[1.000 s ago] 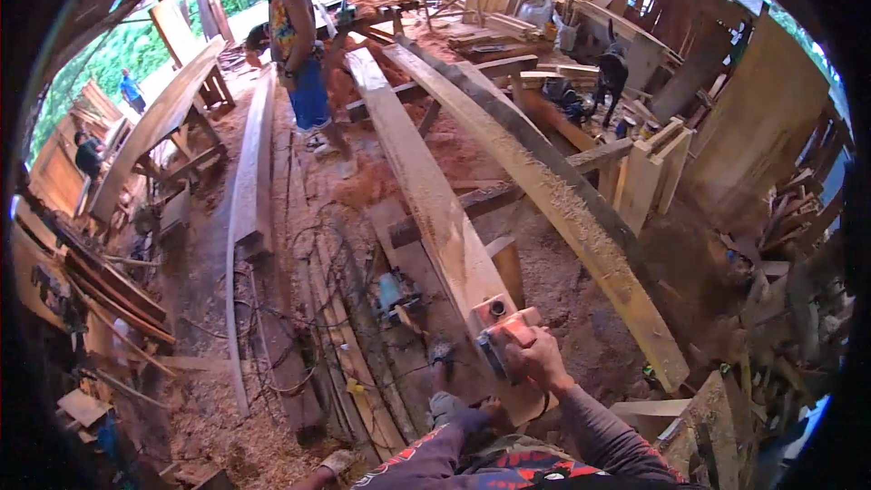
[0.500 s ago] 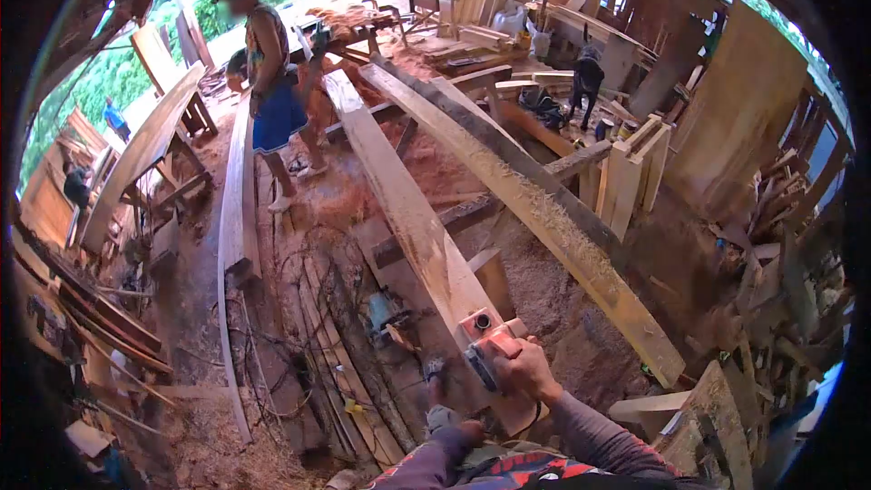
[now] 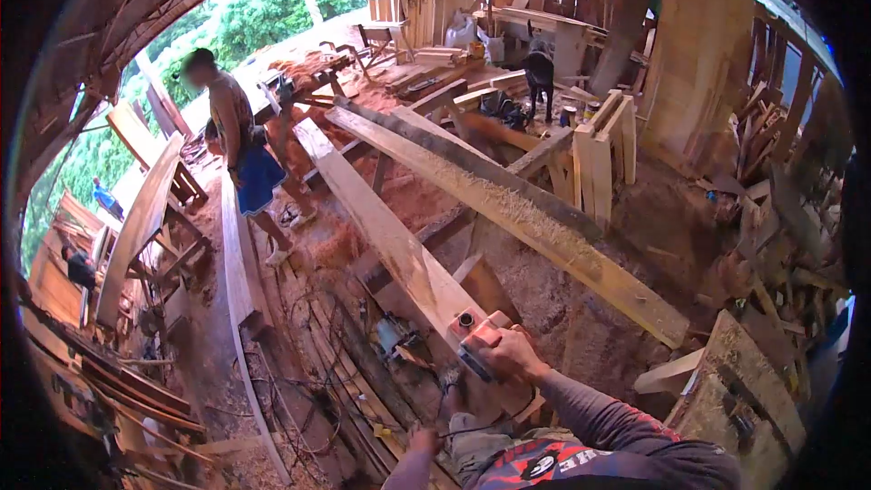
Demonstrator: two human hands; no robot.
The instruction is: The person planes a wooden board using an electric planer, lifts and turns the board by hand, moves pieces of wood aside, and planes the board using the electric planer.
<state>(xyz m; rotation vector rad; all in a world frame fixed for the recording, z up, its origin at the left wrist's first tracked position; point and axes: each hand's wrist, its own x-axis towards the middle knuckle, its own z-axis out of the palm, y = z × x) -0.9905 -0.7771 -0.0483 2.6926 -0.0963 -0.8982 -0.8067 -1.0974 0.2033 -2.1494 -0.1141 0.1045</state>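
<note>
A long pale plank [image 3: 381, 218] runs away from me, propped above the floor. On its near end rests a red power tool [image 3: 477, 336], with a round dark opening on top. My right hand [image 3: 515, 351] is wrapped round the tool's handle. My left hand [image 3: 423, 441] is low, left of the plank's near end, close to my leg. A dark cord passes beside it; its fingers are too small to make out.
A shavings-covered beam [image 3: 535, 227] lies right of the plank. A person [image 3: 238, 136] in blue shorts stands at the upper left. Another power tool [image 3: 396, 336] lies low beside cables. A black dog [image 3: 539, 71] stands at the back.
The view has turned to the right. My left hand has moved away from the plank's near end, toward the left. The person in blue shorts has changed stance. My right hand still holds the red tool.
</note>
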